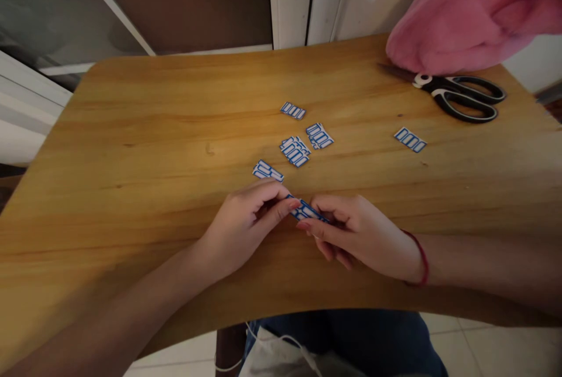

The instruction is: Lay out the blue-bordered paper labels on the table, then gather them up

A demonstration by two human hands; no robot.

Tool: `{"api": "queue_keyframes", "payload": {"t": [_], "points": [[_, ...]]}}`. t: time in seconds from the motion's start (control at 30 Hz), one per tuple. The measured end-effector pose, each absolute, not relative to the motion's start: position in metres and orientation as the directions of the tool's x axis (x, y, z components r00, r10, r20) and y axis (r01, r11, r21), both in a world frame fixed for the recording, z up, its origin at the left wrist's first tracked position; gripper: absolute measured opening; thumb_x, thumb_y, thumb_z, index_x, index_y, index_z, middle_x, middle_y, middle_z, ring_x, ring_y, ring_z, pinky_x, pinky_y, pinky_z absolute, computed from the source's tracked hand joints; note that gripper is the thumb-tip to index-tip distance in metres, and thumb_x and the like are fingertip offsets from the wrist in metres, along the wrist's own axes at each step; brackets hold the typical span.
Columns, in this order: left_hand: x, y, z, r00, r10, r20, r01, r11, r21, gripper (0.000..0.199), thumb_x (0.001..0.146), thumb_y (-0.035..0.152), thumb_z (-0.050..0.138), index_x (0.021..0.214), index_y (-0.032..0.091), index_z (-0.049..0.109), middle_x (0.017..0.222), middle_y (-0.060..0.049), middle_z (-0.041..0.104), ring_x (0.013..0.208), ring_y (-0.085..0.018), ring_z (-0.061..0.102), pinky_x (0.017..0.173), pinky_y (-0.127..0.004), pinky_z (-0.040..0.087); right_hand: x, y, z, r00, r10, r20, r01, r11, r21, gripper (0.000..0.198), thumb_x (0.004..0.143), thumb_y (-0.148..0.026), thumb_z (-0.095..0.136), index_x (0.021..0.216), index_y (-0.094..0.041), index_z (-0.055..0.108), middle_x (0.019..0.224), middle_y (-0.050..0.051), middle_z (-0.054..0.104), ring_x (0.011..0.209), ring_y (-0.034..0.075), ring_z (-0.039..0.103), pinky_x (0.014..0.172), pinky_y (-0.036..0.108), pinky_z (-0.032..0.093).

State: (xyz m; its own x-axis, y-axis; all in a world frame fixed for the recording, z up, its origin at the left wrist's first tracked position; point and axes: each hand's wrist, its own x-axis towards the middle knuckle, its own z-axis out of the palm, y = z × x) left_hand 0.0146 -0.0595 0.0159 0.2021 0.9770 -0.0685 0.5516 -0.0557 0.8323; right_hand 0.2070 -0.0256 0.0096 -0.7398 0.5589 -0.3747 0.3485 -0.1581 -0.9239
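Note:
A small card with blue-outlined white boxes [311, 212] is pinched between both hands just above the table. My left hand [248, 219] has thumb and fingers closed on its left end. My right hand [351, 230], a red cord at its wrist, grips the right end between thumb and fingers. Just beyond my left hand lies a small overlapping group of similar cards [267, 171]. Farther off are a larger overlapping pile [295, 151], another little pile [319, 136] and a few stacked cards [293, 110]. How many pieces I hold, I cannot tell.
One more blue-and-white card [410, 139] lies apart on the right. Behind it rest black-handled scissors [461, 93], beside a pink plush-looking object [456, 20] at the back right corner. The wooden table [132, 189] has its near edge by my lap, where a white cable [285, 339] hangs.

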Motion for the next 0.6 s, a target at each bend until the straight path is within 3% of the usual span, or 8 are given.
{"api": "queue_keyframes", "payload": {"t": [0.1, 0.2, 0.43, 0.6], "points": [[0.007, -0.054, 0.018, 0.244, 0.97, 0.001, 0.558, -0.141, 0.818, 0.023, 0.088, 0.032, 0.053, 0.071, 0.02, 0.063, 0.071, 0.001, 0.06, 0.069, -0.011, 0.053, 0.064, -0.023, 0.04, 0.207, -0.026, 0.01, -0.738, 0.558, -0.379, 0.351, -0.162, -0.922, 0.038, 0.09, -0.051, 0.046, 0.073, -0.017, 0.044, 0.053, -0.005, 0.053, 0.036, 0.003, 0.042, 0.035, 0.014, 0.03], [-0.002, -0.046, 0.018, 0.152, 0.984, 0.089, 0.602, -0.164, 0.782, 0.022, 0.086, 0.034, 0.055, 0.07, 0.021, 0.063, 0.074, 0.0, 0.061, 0.072, -0.013, 0.053, 0.066, -0.025, 0.041, 0.208, -0.027, 0.008, -0.733, 0.565, -0.379, 0.346, -0.171, -0.923, 0.038, 0.09, -0.051, 0.045, 0.075, -0.016, 0.045, 0.053, -0.004, 0.053, 0.035, 0.003, 0.042, 0.035, 0.014, 0.029], [-0.026, -0.023, 0.002, 0.022, 0.97, 0.242, 0.815, -0.157, 0.558, 0.029, 0.077, 0.038, 0.065, 0.056, 0.022, 0.054, 0.064, 0.0, 0.049, 0.071, -0.017, 0.044, 0.068, -0.03, 0.037, 0.209, -0.029, 0.007, -0.728, 0.584, -0.358, 0.335, -0.152, -0.93, 0.034, 0.092, -0.047, 0.045, 0.077, -0.016, 0.048, 0.053, -0.005, 0.053, 0.035, 0.002, 0.041, 0.034, 0.013, 0.03], [-0.027, -0.02, -0.002, -0.027, 0.959, 0.284, 0.813, -0.144, 0.565, 0.03, 0.071, 0.038, 0.072, 0.06, 0.022, 0.048, 0.069, 0.0, 0.049, 0.074, -0.018, 0.043, 0.072, -0.032, 0.036, 0.207, -0.028, 0.009, -0.725, 0.581, -0.371, 0.353, -0.151, -0.924, 0.033, 0.091, -0.045, 0.046, 0.075, -0.016, 0.047, 0.053, -0.005, 0.053, 0.035, 0.002, 0.042, 0.033, 0.012, 0.029]]}}
